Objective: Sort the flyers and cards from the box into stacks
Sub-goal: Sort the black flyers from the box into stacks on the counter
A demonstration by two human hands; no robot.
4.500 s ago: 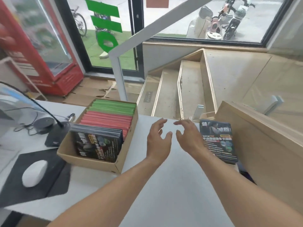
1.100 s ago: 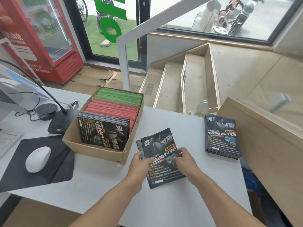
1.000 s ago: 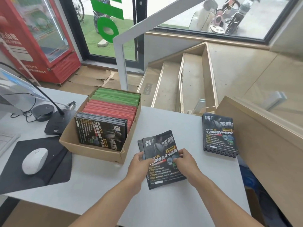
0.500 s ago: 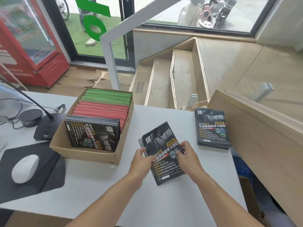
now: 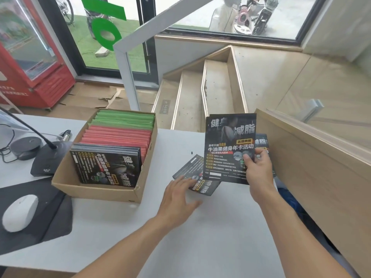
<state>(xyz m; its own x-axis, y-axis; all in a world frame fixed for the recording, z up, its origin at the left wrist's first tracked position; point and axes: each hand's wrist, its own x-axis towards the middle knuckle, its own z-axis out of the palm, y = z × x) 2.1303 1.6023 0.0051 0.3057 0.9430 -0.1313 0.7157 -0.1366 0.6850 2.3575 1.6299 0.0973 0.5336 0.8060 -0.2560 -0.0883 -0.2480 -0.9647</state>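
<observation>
box (image 5: pixel 96 189), black flyers (image 5: pixel 106 169), red cards (image 5: pixel 118 135), green cards (image 5: pixel 124 119)

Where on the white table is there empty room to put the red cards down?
Bare white tabletop lies near the front edge, between the black mouse pad and the forearms. A smaller patch sits between the brown cardboard box and the raised black flyer. Around the left hand loose flyers crowd it.

White worktop (image 5: pixel 210 237). Beyond it, wooden stairs (image 5: pixel 200 101) descend toward daylit windows (image 5: pixel 230 15). Red fridge (image 5: pixel 30 57) left of stairs, white railing (image 5: pixel 128 77) between them, wood partition (image 5: pixel 321 167) right of worktop.
</observation>
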